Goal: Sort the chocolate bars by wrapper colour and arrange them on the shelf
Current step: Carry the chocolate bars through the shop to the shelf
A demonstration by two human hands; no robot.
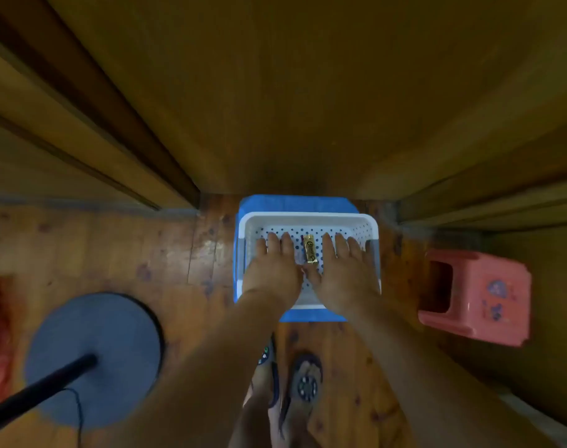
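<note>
At frame centre, the white basket (308, 218) holds one gold chocolate bar (310, 249) between the flat, spread, empty left hand (272, 270) and right hand (343, 273); bare floor (178, 253) surrounds it.

Both flat hands, left hand (270, 270) and right hand (343, 270), fill most of the white basket (308, 218), leaving only a narrow gap between them where a gold chocolate bar (310, 249) lies. Basket walls hem in every side; above it, toward the frame's top, is open room.

A pink stool (479, 297) lies tipped on the wooden floor (120, 253), well apart from a round grey stand base (94, 357)
</note>
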